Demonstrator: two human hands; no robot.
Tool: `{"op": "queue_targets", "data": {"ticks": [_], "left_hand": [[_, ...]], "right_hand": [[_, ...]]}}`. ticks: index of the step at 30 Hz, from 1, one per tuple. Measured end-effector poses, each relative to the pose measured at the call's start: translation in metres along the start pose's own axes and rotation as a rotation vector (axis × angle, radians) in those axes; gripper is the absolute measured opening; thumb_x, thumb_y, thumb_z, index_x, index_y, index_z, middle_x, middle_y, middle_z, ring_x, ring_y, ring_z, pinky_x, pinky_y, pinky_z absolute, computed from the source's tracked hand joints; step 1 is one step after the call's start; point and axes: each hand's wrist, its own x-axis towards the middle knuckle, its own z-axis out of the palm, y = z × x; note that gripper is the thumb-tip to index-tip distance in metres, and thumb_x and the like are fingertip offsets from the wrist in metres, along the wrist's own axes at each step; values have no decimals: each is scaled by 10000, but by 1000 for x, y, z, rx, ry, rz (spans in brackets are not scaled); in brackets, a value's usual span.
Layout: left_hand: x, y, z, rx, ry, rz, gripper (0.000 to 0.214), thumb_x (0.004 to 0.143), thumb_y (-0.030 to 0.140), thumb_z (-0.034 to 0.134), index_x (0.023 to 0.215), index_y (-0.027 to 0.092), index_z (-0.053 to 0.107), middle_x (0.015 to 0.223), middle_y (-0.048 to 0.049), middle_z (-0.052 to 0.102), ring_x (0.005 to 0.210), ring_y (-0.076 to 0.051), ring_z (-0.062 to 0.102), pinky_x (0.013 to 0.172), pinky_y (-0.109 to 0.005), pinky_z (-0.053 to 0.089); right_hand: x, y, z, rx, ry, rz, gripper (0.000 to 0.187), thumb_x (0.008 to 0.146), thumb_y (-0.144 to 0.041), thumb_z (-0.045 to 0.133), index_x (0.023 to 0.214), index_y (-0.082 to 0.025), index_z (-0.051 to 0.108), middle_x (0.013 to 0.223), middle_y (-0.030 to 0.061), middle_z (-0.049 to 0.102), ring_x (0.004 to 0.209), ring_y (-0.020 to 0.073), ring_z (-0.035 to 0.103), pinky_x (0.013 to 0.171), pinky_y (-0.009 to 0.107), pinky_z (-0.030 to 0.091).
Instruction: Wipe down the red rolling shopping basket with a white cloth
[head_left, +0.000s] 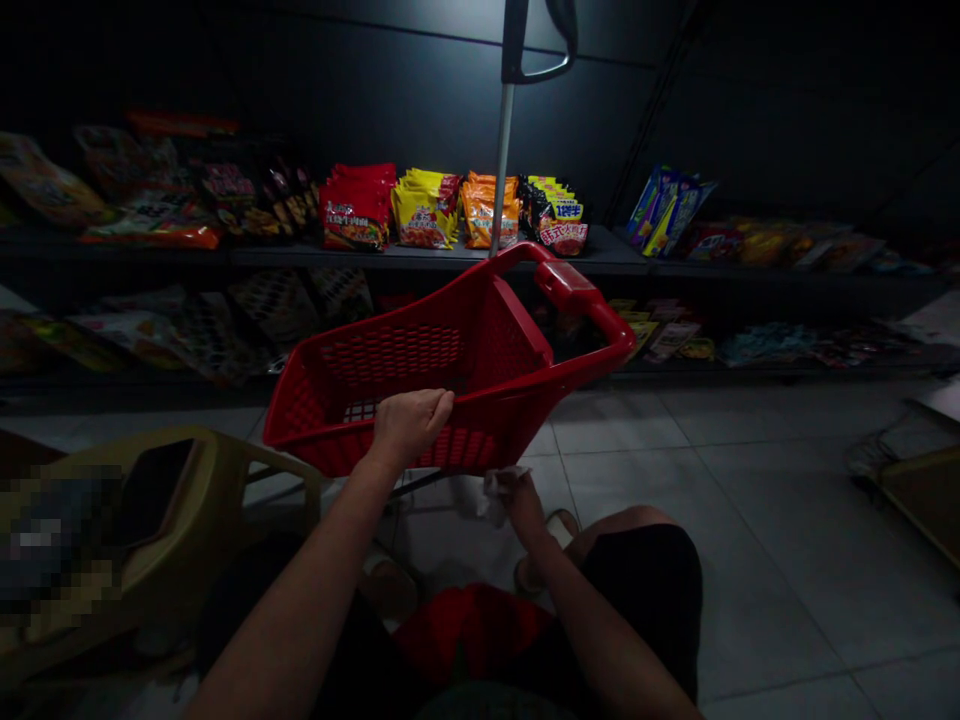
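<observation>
A red plastic shopping cart [502,430] stands in front of me, its basket to the left and its handle to the upper right. My left hand [411,425] is closed over the near rim of the basket. Below the basket's near side, my right hand [521,505] pinches a crumpled white cloth or tissue [495,490]; its exact kind is hard to make out in the dim light. The cart's basket shows perforated walls, with no goods visible inside.
Shelves [615,250] behind the cart carry red noodle packs [356,210], yellow packs [425,210] and other snack bags. At left, a yellowish stool [202,470] holds a dark phone [156,490]. A grey pole [504,150] with a black handle rises behind the cart. Tiles cover the floor.
</observation>
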Motion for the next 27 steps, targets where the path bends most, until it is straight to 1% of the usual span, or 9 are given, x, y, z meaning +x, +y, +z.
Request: {"op": "queue_targets", "data": {"ticks": [3, 7, 9, 11, 15, 18, 22, 24, 27], "left_hand": [[-1, -4, -2, 6, -12, 2, 486, 1029, 435, 321, 764, 224, 670, 839, -26, 764, 746, -173, 673, 600, -309, 277], [-4, -7, -5, -9, -10, -1, 495, 1026, 442, 326, 743, 220, 665, 826, -28, 763, 719, -172, 661, 591, -307, 265], [-6, -7, -6, -21, -5, 3, 495, 1026, 445, 324, 750, 221, 669, 831, -29, 764, 718, -175, 658, 586, -304, 260], [-7, -7, -6, -27, -8, 15, 489, 1025, 443, 324, 760, 223, 670, 831, -31, 763, 714, -176, 655, 584, -302, 260], [-9, -10, -8, -31, -22, 27, 483, 1025, 438, 319, 762, 225, 664, 805, -34, 751, 700, -170, 647, 584, -297, 279], [-12, -17, -11, -46, -26, 48, 489, 1028, 431, 307, 753, 223, 654, 793, -35, 743, 710, -167, 650, 600, -290, 304], [-16, -30, -14, -56, -23, 60, 491, 1026, 428, 312, 717, 222, 633, 759, -30, 729, 704, -166, 647, 612, -288, 317], [-17, -35, -14, -65, -21, 59, 483, 1020, 429, 324, 719, 226, 642, 768, -30, 734, 708, -167, 644, 613, -287, 320], [-20, -43, -16, -78, -9, 57, 471, 1013, 420, 340, 706, 222, 638, 758, -27, 727, 700, -161, 633, 615, -285, 321]], "right_hand": [[4, -26, -26, -8, 128, -204, 425, 728, -37, 581, 1065, -245, 736, 1121, 76, 613, 1011, 227, 637, 877, 367, 569], [35, -85, -111, -143, 444, -619, 321, 801, -94, 636, 1035, -286, 743, 1200, 79, 617, 1154, 274, 587, 976, 466, 538], [54, -118, -148, -274, 518, -689, 309, 834, -128, 650, 1076, -302, 729, 1197, 71, 636, 1229, 289, 552, 1140, 574, 388], [69, -150, -166, -394, 430, -675, 332, 846, -140, 636, 1136, -289, 700, 1198, 72, 648, 1274, 293, 531, 1226, 621, 219], [80, -193, -164, -538, 124, -763, 316, 877, -127, 590, 1145, -268, 679, 1052, 49, 683, 1144, 229, 613, 1276, 546, 154], [82, -197, -182, -563, 57, -811, 330, 852, -111, 606, 1118, -291, 682, 1023, 21, 695, 1131, 226, 623, 1280, 569, 57], [88, -169, -246, -564, 189, -761, 370, 807, -80, 593, 1091, -298, 686, 1102, 19, 711, 1192, 256, 605, 1259, 610, -8], [92, -155, -269, -535, 248, -767, 381, 799, -77, 565, 1093, -288, 687, 1121, 27, 709, 1171, 257, 614, 1254, 612, 71], [89, -150, -274, -474, 231, -787, 354, 801, -100, 543, 1094, -243, 681, 1139, 69, 683, 1147, 262, 600, 1181, 550, 324]]}}
